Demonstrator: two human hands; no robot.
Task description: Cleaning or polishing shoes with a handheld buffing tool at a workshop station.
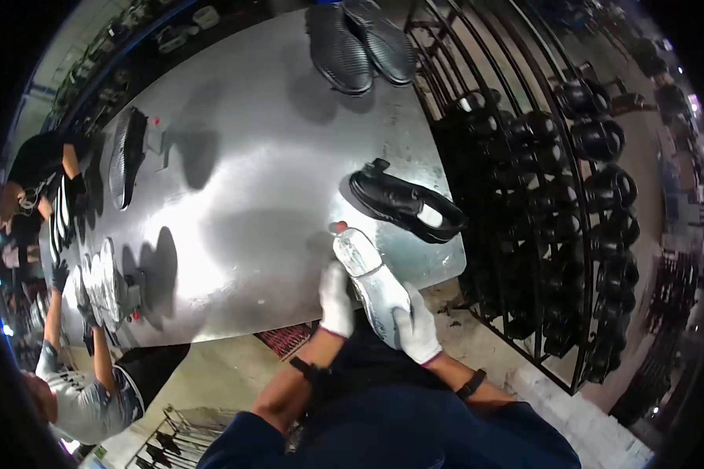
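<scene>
My right hand (418,328), in a white glove, grips the heel end of a shiny silver shoe last (361,262). The last has a seam across its middle and slants over the table's near edge, toe pointing away from me. Beside its left side is my left hand (336,301), also gloved; its fingers look stretched out, somewhat blurred, and hold nothing I can see. A small red knob (340,227) shows at the last's toe. Just beyond lies a black shoe (407,202) on its own, its opening toward the right.
The metal table (250,187) carries a pair of black shoes (356,51), sole side showing, at the far edge and another dark sole (125,156) at left. A rack (536,203) of black shoes stands close on the right. Two co-workers (94,399) handle shoes at the left.
</scene>
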